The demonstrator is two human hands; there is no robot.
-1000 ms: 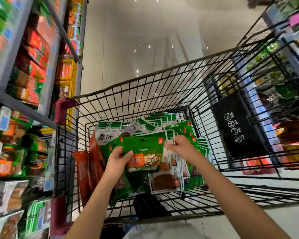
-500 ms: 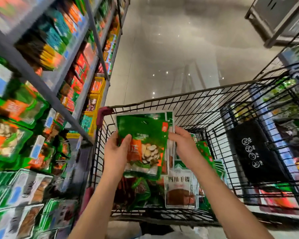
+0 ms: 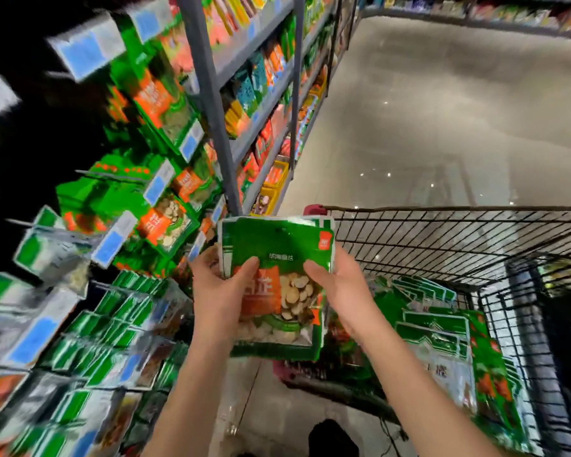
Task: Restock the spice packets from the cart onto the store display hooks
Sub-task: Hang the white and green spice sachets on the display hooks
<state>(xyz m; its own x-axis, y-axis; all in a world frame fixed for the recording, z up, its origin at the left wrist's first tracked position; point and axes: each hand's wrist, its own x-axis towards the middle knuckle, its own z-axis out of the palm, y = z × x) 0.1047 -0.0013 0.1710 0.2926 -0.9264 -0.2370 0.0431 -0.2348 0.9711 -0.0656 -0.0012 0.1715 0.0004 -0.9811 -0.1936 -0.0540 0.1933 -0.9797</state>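
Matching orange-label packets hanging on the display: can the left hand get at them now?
Likely not yet: the left hand grips the held packets with the right hand, though nothing blocks the hanging packets.

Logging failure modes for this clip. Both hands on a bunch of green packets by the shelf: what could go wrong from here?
1. The left hand and right hand hold several stacked packets by their sides; freeing one hand to hang could let back ones slip.
2. The hanging packets on the display look crowded and alike, so a wrong hook or a knocked price tag seems possible.
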